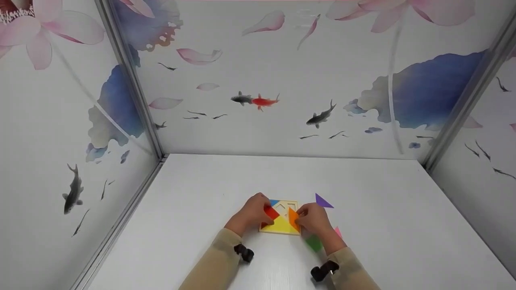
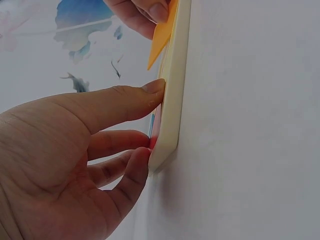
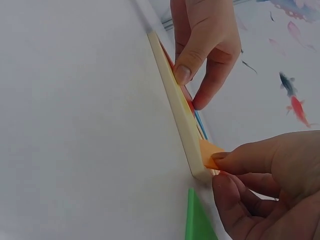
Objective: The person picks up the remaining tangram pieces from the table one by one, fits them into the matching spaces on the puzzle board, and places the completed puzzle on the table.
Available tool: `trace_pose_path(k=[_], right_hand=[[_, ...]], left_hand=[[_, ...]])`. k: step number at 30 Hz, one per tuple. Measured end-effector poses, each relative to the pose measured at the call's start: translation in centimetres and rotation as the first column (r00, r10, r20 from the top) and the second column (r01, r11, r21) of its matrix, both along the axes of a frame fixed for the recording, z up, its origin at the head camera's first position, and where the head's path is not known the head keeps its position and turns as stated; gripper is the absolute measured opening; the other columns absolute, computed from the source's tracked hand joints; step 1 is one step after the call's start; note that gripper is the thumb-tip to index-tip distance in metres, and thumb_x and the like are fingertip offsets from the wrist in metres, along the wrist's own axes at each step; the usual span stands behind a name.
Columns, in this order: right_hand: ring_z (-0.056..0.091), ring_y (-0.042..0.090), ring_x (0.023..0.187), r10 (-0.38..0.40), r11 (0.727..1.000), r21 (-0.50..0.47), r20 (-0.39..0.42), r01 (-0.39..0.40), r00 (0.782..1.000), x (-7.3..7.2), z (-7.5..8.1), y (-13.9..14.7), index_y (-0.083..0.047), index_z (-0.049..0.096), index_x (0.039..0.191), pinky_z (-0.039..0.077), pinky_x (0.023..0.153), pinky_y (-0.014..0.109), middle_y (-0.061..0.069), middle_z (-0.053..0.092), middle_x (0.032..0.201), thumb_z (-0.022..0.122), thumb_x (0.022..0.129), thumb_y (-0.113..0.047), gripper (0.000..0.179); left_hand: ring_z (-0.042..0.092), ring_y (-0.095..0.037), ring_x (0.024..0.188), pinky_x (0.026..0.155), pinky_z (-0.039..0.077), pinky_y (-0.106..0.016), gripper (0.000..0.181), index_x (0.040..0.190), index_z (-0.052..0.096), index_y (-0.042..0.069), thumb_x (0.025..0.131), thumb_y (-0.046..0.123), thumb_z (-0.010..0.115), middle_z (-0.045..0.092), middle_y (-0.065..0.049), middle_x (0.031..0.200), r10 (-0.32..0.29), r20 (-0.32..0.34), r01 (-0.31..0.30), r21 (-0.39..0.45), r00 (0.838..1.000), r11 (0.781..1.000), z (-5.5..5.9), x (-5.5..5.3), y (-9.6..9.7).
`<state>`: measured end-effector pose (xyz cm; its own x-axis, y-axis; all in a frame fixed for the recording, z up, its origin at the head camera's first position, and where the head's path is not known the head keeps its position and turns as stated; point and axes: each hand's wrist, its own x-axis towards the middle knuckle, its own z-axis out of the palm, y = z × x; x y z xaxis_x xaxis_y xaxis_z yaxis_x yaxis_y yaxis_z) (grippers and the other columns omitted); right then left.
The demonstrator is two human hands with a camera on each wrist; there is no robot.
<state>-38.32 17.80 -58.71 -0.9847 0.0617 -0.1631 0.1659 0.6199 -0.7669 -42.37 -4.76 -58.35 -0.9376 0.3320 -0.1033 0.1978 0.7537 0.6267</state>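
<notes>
A pale wooden tangram tray (image 1: 278, 233) lies on the white table with a yellow triangle (image 1: 281, 226), a red piece (image 1: 272, 212) and a blue piece (image 1: 274, 201) in it. My left hand (image 1: 254, 210) rests on its left side, thumb and fingers spread over the red piece and the tray's edge. At the right end, my right hand (image 1: 315, 219) pinches an orange piece (image 1: 293, 217) between thumb and fingers. In the right wrist view this orange piece (image 3: 207, 154) stands tilted at the tray's edge. Its lower edge is partly hidden.
Right of the tray lie a purple triangle (image 1: 323, 201), a green piece (image 1: 314, 243) and a pink piece (image 1: 338, 231), the last two partly covered by the right arm. White panels with painted fish and lotus (image 1: 318, 117) enclose the table (image 1: 209, 177).
</notes>
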Motion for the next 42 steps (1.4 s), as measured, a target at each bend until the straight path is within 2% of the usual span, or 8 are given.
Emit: trace_pose_path(k=[6, 13, 22, 29, 36, 42], right_hand=[[0.06, 0.024, 0.089, 0.011, 1.0, 0.01, 0.008, -0.011, 1.0, -0.03, -0.15, 0.17, -0.005, 0.077, 0.11, 0.058, 0.082, 0.033, 0.009, 0.067, 0.097, 0.083, 0.09, -0.01, 0.022], [0.06, 0.024, 0.089, 0.016, 1.0, -0.024, 0.016, -0.016, 1.0, -0.08, -0.13, 0.15, -0.005, 0.076, 0.112, 0.06, 0.082, 0.032, 0.01, 0.067, 0.099, 0.081, 0.092, -0.009, 0.022], [0.059, 0.023, 0.085, 0.043, 0.999, 0.028, -0.058, -0.041, 0.997, 0.04, -0.48, 0.46, -0.005, 0.078, 0.106, 0.057, 0.077, 0.033, 0.008, 0.068, 0.095, 0.084, 0.088, -0.011, 0.019], [0.06, 0.024, 0.086, 0.008, 1.0, 0.0, 0.0, -0.008, 1.0, -0.12, -0.16, 0.49, -0.006, 0.076, 0.107, 0.059, 0.079, 0.03, 0.01, 0.068, 0.097, 0.082, 0.091, -0.01, 0.018], [0.061, 0.024, 0.086, 0.027, 0.999, -0.021, -0.002, -0.027, 1.0, -0.09, -0.21, 0.32, -0.006, 0.077, 0.108, 0.061, 0.081, 0.032, 0.009, 0.069, 0.097, 0.082, 0.091, -0.009, 0.018], [0.062, 0.025, 0.087, 0.019, 1.0, -0.024, 0.02, -0.019, 1.0, -0.12, -0.29, 0.49, -0.006, 0.076, 0.109, 0.061, 0.081, 0.032, 0.01, 0.069, 0.1, 0.081, 0.091, -0.008, 0.018]], left_hand=[[0.055, -0.02, 0.114, 0.107, 0.053, -0.038, 0.049, 0.124, 0.073, 0.008, 0.083, 0.024, 0.093, 0.06, -0.003, 0.129, -0.013, -0.009, 0.013, -0.009, 1.0, 1.0, -0.11, 0.09, -0.02], [0.055, -0.019, 0.112, 0.106, 0.052, -0.037, 0.049, 0.124, 0.073, 0.007, 0.083, 0.025, 0.093, 0.06, -0.002, 0.127, -0.014, -0.013, 0.014, -0.013, 1.0, 1.0, 0.01, -0.08, -0.12], [0.054, -0.02, 0.111, 0.103, 0.053, -0.036, 0.048, 0.12, 0.072, 0.006, 0.081, 0.024, 0.093, 0.06, -0.003, 0.124, -0.027, -0.021, 0.026, -0.025, 0.999, 0.999, 0.07, 0.04, -0.09], [0.055, -0.021, 0.115, 0.108, 0.053, -0.039, 0.053, 0.127, 0.071, 0.007, 0.082, 0.024, 0.093, 0.06, -0.003, 0.128, -0.016, -0.004, 0.016, 0.005, 1.0, 1.0, 0.33, 0.07, 0.15], [0.055, -0.021, 0.115, 0.107, 0.053, -0.038, 0.051, 0.125, 0.072, 0.007, 0.081, 0.023, 0.094, 0.059, -0.003, 0.129, -0.001, -0.012, 0.001, -0.003, 1.0, 1.0, 0.11, 0.15, -0.1], [0.055, -0.021, 0.116, 0.108, 0.052, -0.039, 0.051, 0.126, 0.072, 0.007, 0.083, 0.025, 0.093, 0.059, -0.003, 0.131, -0.014, -0.011, 0.014, -0.001, 1.0, 1.0, -0.14, -0.04, -0.06]])
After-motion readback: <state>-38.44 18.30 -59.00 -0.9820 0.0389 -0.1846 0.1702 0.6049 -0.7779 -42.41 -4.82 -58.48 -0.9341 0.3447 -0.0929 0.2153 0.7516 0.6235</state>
